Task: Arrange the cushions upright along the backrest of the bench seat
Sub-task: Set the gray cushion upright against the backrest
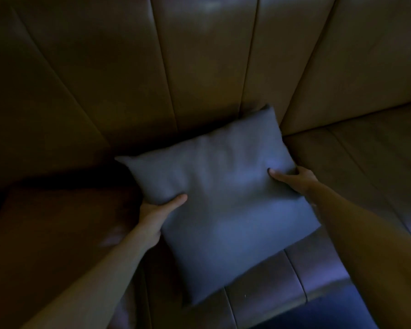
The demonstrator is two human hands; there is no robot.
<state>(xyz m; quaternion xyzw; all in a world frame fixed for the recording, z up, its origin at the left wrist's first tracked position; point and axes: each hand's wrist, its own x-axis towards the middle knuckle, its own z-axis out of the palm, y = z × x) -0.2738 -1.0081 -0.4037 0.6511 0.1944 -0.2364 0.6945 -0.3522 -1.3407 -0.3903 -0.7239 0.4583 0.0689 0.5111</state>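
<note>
One cushion (pixel 220 203), grey-blue, lying on bench seat (pixel 356 162) with far corner touching backrest (pixel 199 67); tilt hard to read in dim light. Looks soft and light, probably plain fabric, not slippery; dents under thumbs, so likely to sag if held by one corner. Best gripped at opposite side edges, as now. Left hand (pixel 156 216) clamped on left edge, thumb on top, fingers hidden beneath. Right hand (pixel 294 178) clamped on right edge, thumb pressed into face. Both forearms stretched forward, reaching in from below. No other cushions in view.
</note>
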